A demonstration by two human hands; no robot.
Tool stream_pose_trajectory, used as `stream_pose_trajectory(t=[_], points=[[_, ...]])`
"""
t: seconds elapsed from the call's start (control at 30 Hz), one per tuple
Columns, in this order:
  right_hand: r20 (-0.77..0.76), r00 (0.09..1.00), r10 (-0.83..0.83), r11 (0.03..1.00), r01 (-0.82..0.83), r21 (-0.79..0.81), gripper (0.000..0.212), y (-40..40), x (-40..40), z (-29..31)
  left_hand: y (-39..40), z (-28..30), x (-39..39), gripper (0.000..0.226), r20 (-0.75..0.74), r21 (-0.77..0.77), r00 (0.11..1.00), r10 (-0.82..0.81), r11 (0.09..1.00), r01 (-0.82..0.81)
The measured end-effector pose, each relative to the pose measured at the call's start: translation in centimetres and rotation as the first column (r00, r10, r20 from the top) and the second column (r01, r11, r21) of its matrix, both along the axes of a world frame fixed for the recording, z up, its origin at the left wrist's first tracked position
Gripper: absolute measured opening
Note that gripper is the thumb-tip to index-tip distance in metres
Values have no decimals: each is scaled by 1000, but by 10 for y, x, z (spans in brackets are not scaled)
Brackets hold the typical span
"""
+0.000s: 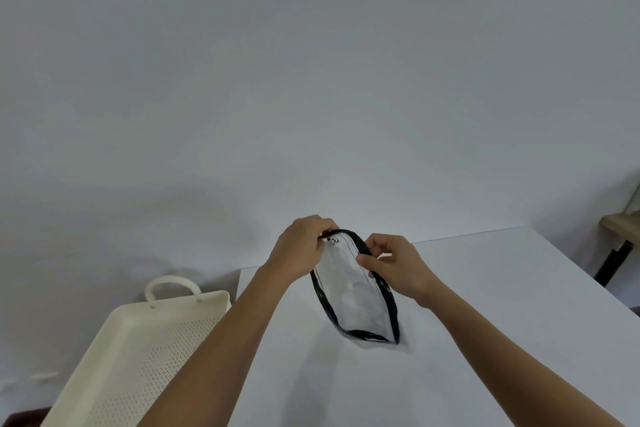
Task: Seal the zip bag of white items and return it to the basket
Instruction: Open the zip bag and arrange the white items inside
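A clear zip bag (353,295) with black trim stands on its lower edge on the white table (502,305), holding white items that show faintly through the plastic. My left hand (301,250) pinches the bag's top far corner by the zip. My right hand (394,263) grips the black zip edge on the right side, a little lower. The cream perforated basket (138,340) with a loop handle sits lower left, beside the table, with nothing visible in it.
A plain grey wall fills the upper view. The table's far edge runs just behind the hands and its left edge borders the basket. A wooden shelf with a dark leg (616,246) stands at the far right.
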State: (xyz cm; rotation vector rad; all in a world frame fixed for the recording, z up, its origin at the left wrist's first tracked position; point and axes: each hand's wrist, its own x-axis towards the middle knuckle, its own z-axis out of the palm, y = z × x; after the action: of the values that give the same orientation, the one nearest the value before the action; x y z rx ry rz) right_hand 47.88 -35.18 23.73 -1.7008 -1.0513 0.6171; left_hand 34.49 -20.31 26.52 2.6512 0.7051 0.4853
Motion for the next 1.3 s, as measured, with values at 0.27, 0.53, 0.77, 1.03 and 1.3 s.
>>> stream_pose_trajectory(t=[0.27, 0.53, 0.77, 1.03, 1.3], points=[[628, 748, -214, 977, 159, 144, 13, -1, 13, -1, -5, 1, -1, 14, 11, -38, 999, 31, 999, -30], [241, 967, -81, 994, 95, -48, 9, -16, 19, -15, 2, 8, 2, 19, 171, -110, 972, 162, 983, -144], [372, 908, -193, 981, 189, 46, 7, -15, 21, -19, 4, 7, 0, 27, 176, -255, 972, 157, 961, -109], [414, 906, -89, 982, 151, -117, 13, -7, 19, -28, 7, 13, -2, 24, 83, -227, 980, 180, 961, -157], [394, 900, -185, 975, 217, -39, 26, -13, 24, -17, 8, 6, -8, 18, -18, -171, 984, 177, 969, -178]])
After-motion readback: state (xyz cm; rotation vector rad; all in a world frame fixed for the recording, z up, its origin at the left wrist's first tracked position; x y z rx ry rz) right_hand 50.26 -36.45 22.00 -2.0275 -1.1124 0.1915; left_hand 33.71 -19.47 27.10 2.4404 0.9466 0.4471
